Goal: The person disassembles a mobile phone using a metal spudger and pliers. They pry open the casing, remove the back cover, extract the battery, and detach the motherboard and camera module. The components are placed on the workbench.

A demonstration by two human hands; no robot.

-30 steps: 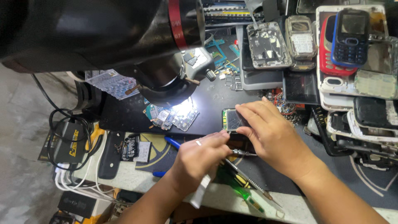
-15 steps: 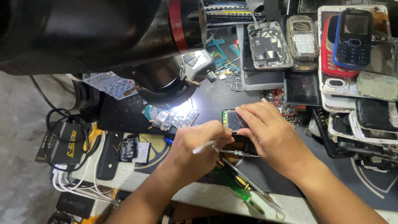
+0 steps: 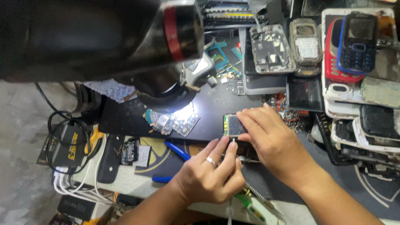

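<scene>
The small circuit board (image 3: 234, 126) lies on the black mat (image 3: 125, 121) at the middle of the bench, just below the lit area under the microscope (image 3: 104, 46). The right hand (image 3: 275, 143) rests flat over the board's right side, fingers extended and close together, pressing on it rather than gripping. The left hand (image 3: 210, 177) is curled shut around a thin metal tool (image 3: 231, 146) whose tip touches the board's lower edge; a ring sits on one finger.

Containers: a white tray (image 3: 329, 89) at the upper right holds two keypad phones, one red (image 3: 333, 54) and one blue (image 3: 359, 41). The blue phone lies partly on top of the red one. Left of the tray, two opened phone frames (image 3: 268, 49) lie side by side on a dark slab.

Counts: two small boards (image 3: 175, 123) under the light; one pair of blue-handled pliers (image 3: 177, 151) just left of the left hand; one green-handled screwdriver (image 3: 250, 206) below it. Black and white cables (image 3: 62, 125) are bundled at the left edge
</scene>
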